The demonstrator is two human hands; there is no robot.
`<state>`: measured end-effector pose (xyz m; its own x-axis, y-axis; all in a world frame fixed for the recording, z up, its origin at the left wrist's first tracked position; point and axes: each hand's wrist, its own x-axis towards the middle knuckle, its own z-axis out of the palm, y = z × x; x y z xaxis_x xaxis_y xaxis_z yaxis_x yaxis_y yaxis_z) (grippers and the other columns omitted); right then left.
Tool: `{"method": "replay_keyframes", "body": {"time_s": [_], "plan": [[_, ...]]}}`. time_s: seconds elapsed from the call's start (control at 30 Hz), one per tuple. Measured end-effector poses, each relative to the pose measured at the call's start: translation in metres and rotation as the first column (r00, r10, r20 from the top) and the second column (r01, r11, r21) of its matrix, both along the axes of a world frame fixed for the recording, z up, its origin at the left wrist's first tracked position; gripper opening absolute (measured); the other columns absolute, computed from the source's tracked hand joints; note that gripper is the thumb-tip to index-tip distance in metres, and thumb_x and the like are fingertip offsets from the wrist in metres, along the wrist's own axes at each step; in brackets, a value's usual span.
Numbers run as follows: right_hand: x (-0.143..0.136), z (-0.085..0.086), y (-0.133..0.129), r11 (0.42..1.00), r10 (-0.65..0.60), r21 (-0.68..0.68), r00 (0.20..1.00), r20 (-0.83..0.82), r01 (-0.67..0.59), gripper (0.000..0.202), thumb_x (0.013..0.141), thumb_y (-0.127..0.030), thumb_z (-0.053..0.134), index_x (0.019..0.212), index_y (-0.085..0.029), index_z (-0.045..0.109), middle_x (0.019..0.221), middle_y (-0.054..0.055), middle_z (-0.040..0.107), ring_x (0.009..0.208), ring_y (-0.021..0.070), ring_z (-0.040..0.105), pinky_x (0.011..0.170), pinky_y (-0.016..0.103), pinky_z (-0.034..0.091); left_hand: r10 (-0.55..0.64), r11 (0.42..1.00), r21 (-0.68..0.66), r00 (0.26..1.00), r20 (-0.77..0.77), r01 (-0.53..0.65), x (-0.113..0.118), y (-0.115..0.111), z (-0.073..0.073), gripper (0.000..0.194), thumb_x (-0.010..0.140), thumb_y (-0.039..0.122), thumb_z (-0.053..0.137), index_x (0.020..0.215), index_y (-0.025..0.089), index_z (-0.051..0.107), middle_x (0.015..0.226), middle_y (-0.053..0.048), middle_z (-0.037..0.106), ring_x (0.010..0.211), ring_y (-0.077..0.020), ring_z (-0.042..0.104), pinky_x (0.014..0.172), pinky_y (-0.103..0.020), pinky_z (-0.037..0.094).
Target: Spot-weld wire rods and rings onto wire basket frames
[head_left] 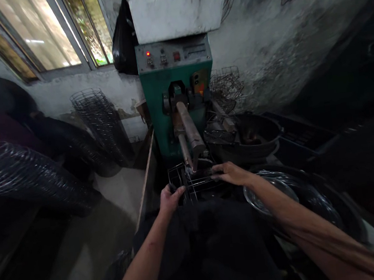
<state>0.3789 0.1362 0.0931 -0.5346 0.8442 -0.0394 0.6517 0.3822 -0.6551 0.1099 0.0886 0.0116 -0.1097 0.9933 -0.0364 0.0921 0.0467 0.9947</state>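
Observation:
Between my hands is a wire basket [176, 170] of thin metal rods, partly lost in the dark. My left hand [171, 199] is closed on its left side, thumb on top. At the right side, my right hand [232, 173] pinches the basket with thumb and fingers. The wires lie right at the electrode tip [189, 169] of a green spot welder [154, 94]; whether they touch it I cannot tell. Above the tip the welder's thick upper arm [190, 128] reaches toward me. My body and the dim light hide the basket's near part.
On the right stand a dark basin [259, 149] and a round tub with a metal bowl [286, 189] in it. Stacked wire baskets [99, 119] lean at the wall, and another stack [24, 178] lies at left. A white foam block [176, 9] tops the welder. A board [147, 176] slants beside it.

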Motion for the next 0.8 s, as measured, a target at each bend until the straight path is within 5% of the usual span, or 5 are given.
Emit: {"method": "replay_keyframes", "body": {"time_s": [0.8], "plan": [[0.025, -0.020, 0.048, 0.998, -0.028, -0.058, 0.999, 0.033, 0.029, 0.026, 0.077, -0.042, 0.056, 0.073, -0.018, 0.064, 0.068, -0.001, 0.062, 0.068, 0.0145, 0.053, 0.066, 0.025, 0.039, 0.058, 0.998, 0.034, 0.998, 0.011, -0.059, 0.026, 0.028, -0.001, 0.042, 0.058, 0.051, 0.076, 0.058, 0.015, 0.055, 0.053, 0.003, 0.052, 0.053, -0.0099, 0.045, 0.050, -0.021, 0.036]]}}
